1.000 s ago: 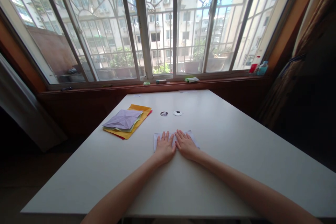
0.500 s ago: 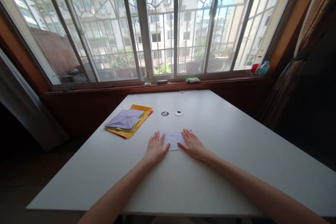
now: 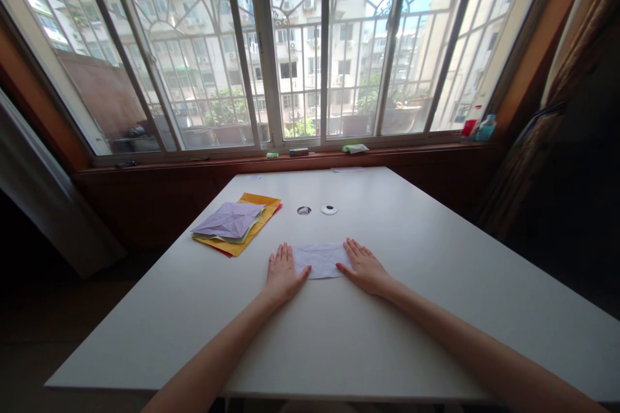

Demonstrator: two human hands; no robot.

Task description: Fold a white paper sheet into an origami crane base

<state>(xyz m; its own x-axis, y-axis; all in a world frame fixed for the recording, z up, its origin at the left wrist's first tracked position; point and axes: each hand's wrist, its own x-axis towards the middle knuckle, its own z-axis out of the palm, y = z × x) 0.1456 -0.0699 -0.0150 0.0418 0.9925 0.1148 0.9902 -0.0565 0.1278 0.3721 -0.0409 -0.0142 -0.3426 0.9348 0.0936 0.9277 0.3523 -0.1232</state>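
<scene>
- Left hand and right hand slid apart, so more paper shows.
- The paper lies on the bench, right of the pile.
- Both hands lie flat, fingers straight, gripping nothing.

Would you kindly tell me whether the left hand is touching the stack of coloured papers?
Apart: the head view shows a strip of white tabletop between the left hand and the stack of coloured papers.
</scene>
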